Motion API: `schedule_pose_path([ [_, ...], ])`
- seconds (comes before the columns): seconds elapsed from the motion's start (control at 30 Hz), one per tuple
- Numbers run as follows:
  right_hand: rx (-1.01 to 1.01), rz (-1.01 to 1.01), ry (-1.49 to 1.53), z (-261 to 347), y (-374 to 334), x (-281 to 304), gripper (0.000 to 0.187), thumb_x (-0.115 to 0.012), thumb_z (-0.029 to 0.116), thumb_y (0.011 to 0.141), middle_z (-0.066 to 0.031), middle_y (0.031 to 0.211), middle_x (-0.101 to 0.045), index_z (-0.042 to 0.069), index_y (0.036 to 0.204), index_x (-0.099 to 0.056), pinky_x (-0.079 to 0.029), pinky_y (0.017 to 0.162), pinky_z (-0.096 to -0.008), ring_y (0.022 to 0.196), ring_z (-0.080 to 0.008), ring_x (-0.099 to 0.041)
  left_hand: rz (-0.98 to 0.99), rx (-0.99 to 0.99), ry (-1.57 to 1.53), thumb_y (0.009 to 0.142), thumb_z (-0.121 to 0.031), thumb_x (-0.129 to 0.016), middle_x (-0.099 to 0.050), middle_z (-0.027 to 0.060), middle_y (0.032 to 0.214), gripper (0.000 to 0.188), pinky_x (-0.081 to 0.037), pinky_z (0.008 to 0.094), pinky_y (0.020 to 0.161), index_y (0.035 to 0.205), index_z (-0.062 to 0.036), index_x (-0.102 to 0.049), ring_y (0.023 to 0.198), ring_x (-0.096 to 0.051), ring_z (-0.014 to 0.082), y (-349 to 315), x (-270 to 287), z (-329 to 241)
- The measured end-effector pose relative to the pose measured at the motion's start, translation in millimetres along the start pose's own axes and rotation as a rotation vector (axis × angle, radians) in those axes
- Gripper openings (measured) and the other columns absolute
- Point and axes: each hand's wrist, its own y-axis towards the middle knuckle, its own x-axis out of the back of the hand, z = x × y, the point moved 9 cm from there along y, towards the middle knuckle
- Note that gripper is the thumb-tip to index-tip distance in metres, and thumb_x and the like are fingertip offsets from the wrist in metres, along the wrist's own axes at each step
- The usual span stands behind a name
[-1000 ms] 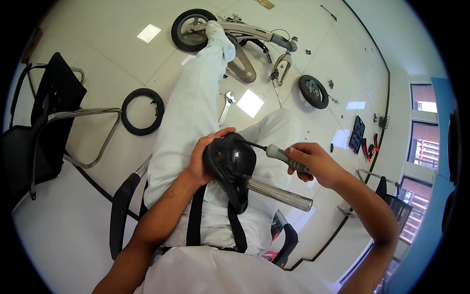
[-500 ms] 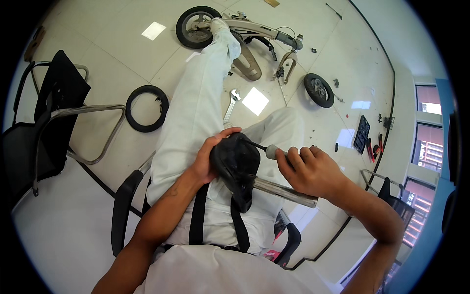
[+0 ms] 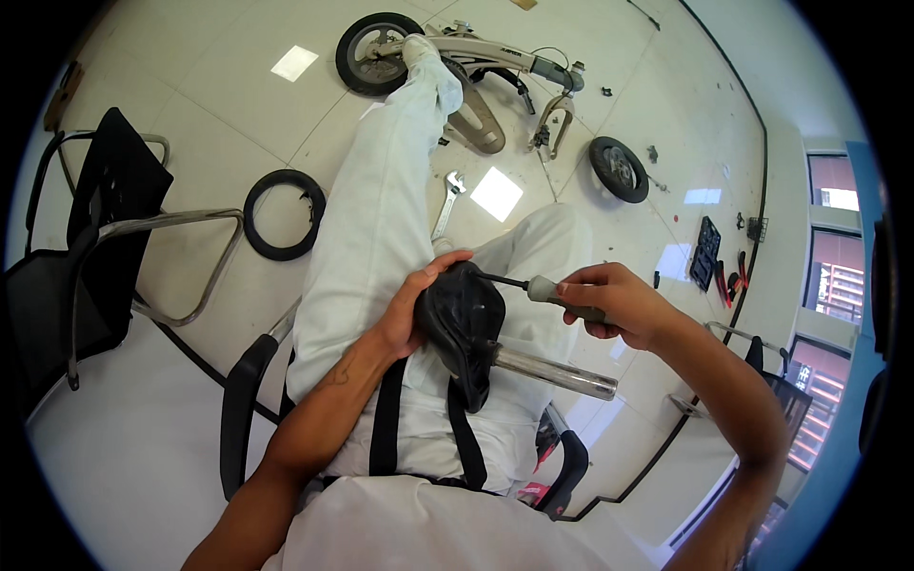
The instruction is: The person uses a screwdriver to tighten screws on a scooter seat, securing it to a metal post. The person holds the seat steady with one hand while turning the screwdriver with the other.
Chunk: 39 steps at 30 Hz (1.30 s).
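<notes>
Shiny pale floor tiles (image 3: 228, 124) spread out below. Nearest, a black bicycle seat (image 3: 466, 309) with a metal post (image 3: 557, 371) lies over the lap (image 3: 419, 419), fingers of the left hand (image 3: 407, 309) wrapped around its side. Fingers of the right hand (image 3: 614, 303) are clamped on a screwdriver (image 3: 543, 289), its shaft (image 3: 502, 281) reaching the seat's wide end. Beyond lie a wrench (image 3: 447, 205), then a bicycle (image 3: 486, 49) with dark lettering (image 3: 511, 51) along it.

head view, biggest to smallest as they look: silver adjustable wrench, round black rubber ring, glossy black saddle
1. Glossy black saddle, helped by being nearest the camera
2. Round black rubber ring
3. Silver adjustable wrench
</notes>
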Motion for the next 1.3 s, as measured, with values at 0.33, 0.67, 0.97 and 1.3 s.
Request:
schedule_pose_path([
  [0.33,1.397,-0.444,-1.645,46.8,-67.2,-50.0,0.037,-0.069,0.009,0.079,-0.0101,0.093,-0.058,0.006,0.114,-0.06,-0.054,0.058,-0.0343,0.068,-0.0222,-0.061,-0.01,-0.001,-0.028,0.095,-0.049,-0.042,-0.054,0.0134,0.135,0.072,-0.045,0.0379,0.106,0.148,-0.0011,-0.037,0.123,-0.056,0.0233,-1.4,1.8,-2.5],
  [0.67,0.208,-0.122,-0.064,3.2,-13.2,-9.2,0.028,-0.068,0.026,0.095,-0.0085,0.082,-0.066,0.0,0.105,-0.063,-0.043,0.049,-0.0273,0.061,-0.012,-0.059,0.025,-0.01,0.016,0.095,-0.047,-0.041,-0.052,0.0139,0.138,0.072,-0.044,0.0387,0.107,0.15,-0.0014,-0.033,0.126,-0.054,0.0243,-1.8,2.7,-1.0],
  [0.97,0.669,-0.128,-0.632,44.4,-43.1,-18.9,0.047,-0.074,0.005,0.079,-0.0106,0.109,-0.053,0.004,0.121,-0.053,-0.054,0.072,-0.036,0.083,-0.0223,-0.063,-0.023,-0.012,-0.029,0.095,-0.048,-0.04,-0.055,0.0138,0.135,0.072,-0.045,0.0384,0.106,0.149,-0.0001,-0.035,0.123,-0.056,0.0238,0.8,1.2,-3.8],
  [1.3,1.225,-0.403,-1.318,43.9,-66.5,-47.9,0.034,-0.067,0.017,0.088,-0.0127,0.087,-0.058,0.005,0.119,-0.059,-0.052,0.052,-0.0311,0.064,-0.0223,-0.063,-0.021,-0.002,-0.028,0.095,-0.048,-0.04,-0.054,0.0135,0.136,0.072,-0.043,0.0386,0.108,0.149,-0.0007,-0.035,0.124,-0.055,0.0241,-2.0,3.0,-3.8],
])
